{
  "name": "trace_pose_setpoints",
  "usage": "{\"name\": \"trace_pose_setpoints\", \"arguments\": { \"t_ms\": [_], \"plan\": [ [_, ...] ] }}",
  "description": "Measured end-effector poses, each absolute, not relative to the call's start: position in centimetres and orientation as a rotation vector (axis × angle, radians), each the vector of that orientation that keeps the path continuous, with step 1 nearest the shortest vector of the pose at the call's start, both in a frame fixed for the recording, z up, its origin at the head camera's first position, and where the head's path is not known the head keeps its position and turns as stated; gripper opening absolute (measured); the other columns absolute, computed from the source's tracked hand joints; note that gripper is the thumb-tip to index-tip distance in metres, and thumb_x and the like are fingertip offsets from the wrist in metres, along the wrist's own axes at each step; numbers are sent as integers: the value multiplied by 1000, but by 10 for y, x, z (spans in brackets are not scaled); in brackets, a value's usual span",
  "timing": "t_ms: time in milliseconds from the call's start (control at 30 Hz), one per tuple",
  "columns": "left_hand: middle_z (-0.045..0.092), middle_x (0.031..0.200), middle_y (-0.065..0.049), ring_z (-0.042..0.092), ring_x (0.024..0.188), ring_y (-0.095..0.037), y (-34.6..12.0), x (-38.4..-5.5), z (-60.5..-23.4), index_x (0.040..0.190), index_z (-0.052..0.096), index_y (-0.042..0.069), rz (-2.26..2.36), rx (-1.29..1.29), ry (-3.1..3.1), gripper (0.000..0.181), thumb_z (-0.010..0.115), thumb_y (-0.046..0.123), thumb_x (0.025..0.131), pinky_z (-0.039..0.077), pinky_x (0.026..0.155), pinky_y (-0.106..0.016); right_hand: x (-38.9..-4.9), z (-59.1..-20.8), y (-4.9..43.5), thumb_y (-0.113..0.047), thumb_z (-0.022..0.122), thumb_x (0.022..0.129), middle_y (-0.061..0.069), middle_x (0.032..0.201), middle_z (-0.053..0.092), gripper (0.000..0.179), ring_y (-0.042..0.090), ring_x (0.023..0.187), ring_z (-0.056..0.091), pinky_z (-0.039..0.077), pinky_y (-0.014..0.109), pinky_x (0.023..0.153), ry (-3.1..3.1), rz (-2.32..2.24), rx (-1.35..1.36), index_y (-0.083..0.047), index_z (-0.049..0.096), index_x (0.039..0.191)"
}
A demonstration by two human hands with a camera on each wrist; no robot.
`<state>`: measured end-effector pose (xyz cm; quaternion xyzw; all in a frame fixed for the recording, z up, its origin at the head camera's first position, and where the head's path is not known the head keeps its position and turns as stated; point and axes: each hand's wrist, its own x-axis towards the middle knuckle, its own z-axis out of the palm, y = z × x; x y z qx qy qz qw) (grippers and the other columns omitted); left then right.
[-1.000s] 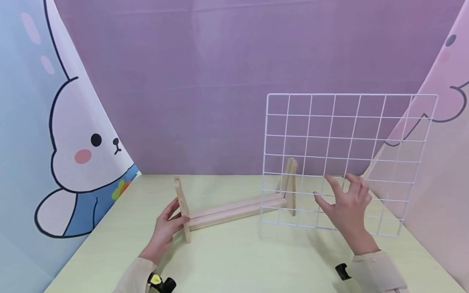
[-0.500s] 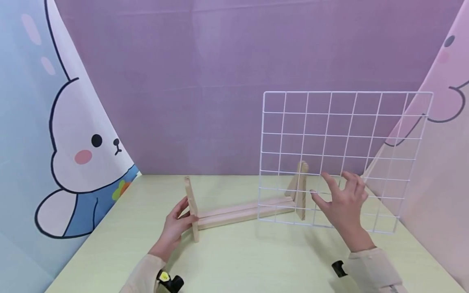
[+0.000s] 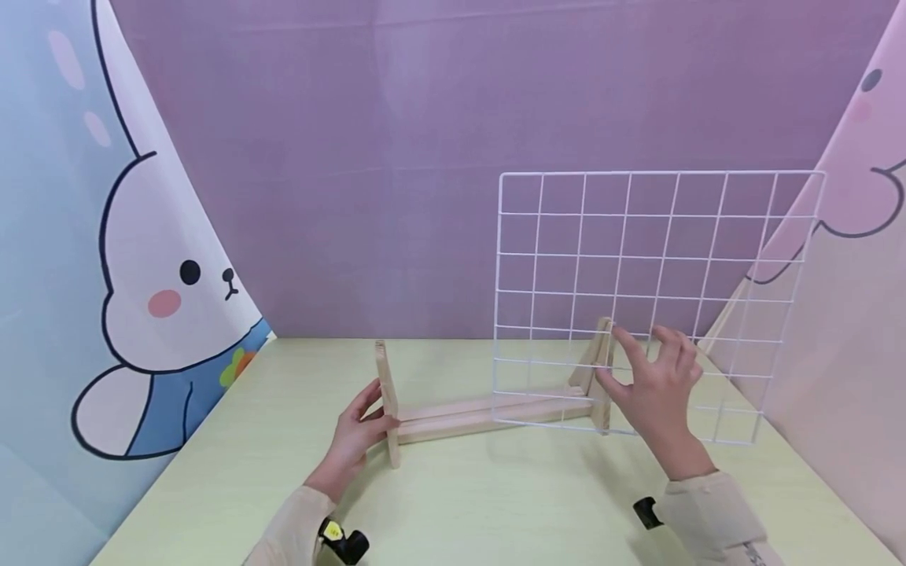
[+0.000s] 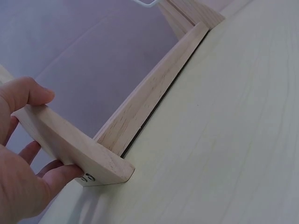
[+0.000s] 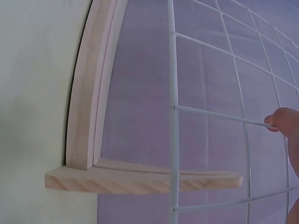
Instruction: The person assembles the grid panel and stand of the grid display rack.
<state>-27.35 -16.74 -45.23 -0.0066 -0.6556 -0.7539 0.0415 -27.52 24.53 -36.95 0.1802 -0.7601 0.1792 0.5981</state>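
Biggest is the smooth, pale yellow-green worktop (image 3: pixel 453 511), with the wooden part standing on it. Next is a flat, white wire grid (image 3: pixel 660 296) — it is held up on the right, and the wood shows behind its lower part. Then comes a low stand of pale, plain wood (image 3: pixel 463 424). The wood looks put together: its long bar runs from the left end piece (image 3: pixel 387 385) to the right end piece (image 5: pixel 117 181). The grid is not set into the stand — they look apart, so I think joining them is the bit left to do. The left hand (image 3: pixel 354 440) has its fingers wrapped round the left end piece. The right hand (image 3: pixel 658 389) grips the grid, with a fingertip (image 5: pixel 281 120) on a wire. Smallest is a black mark (image 4: pixel 87 177) on the left end piece
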Motion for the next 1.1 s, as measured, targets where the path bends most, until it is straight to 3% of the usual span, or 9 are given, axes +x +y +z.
{"name": "trace_pose_setpoints", "arguments": {
  "t_ms": [367, 1100],
  "plan": [
    [36, 153, -23, 44, 132, -43, -153, -275, -452, 154, 35, 5, -2308, -55, -2036, 80, 63, -14, 82, 55, 89, -40, -276, -364, 239, -53, 60, 85, 35, 115, 43, 52, 54, 111, 33, 28, 71, 70, -1785, 437, 415, -11, 63, 115],
    [38, 152, -23, 43, 133, -45, -134, -282, -455, 153, 35, 5, -2328, -126, -2066, 81, 65, -12, 80, 53, 93, -47, -277, -359, 229, -36, 71, 75, 34, 119, 40, 51, 56, 116, 31, 27, 73, 74, -1832, 499, 433, -14, 61, 120]
  ]
}}
